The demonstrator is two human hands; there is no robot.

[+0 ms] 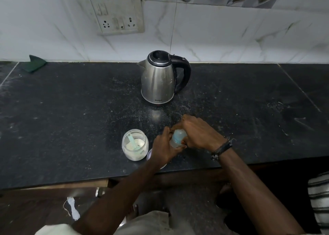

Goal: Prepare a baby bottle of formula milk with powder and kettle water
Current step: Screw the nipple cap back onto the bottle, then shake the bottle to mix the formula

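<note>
While both hands, left hand and right hand, grip the baby bottle near the front edge of the black stone counter, a steel kettle stands toward the tiled back wall.

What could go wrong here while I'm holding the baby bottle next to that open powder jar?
1. The open powder jar stands just beside the left hand, with the scoop sticking up inside; a nudge could tip it or spill powder.
2. Both hands, with the right hand on top, grip the baby bottle close to the counter front edge; a slip might send it off.
3. The jar's lid lies partly under the left hand, easily knocked off.
</note>
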